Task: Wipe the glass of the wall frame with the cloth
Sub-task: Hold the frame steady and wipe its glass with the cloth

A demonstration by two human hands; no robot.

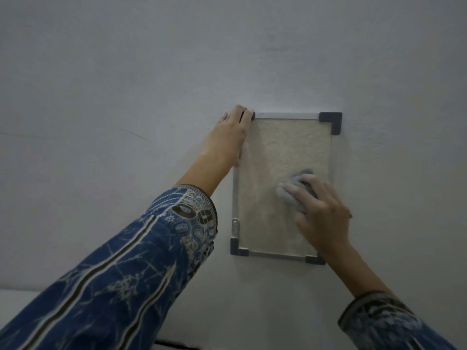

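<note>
A small upright wall frame (286,114) with a thin silver rim and dark corner caps hangs on the pale wall. Its glass (273,152) covers a beige textured sheet. My left hand (231,132) grips the frame's top left corner, fingers curled over the edge and thumb on the left side. My right hand (321,208) presses a bunched grey cloth (290,190) against the glass at the right, a little below the middle. The hand is blurred and hides most of the cloth and the frame's lower right edge.
The plain grey-white wall (126,97) fills the view, with a faint scratch at the left. A pale ledge (17,299) shows at the bottom left. Both forearms wear blue patterned sleeves.
</note>
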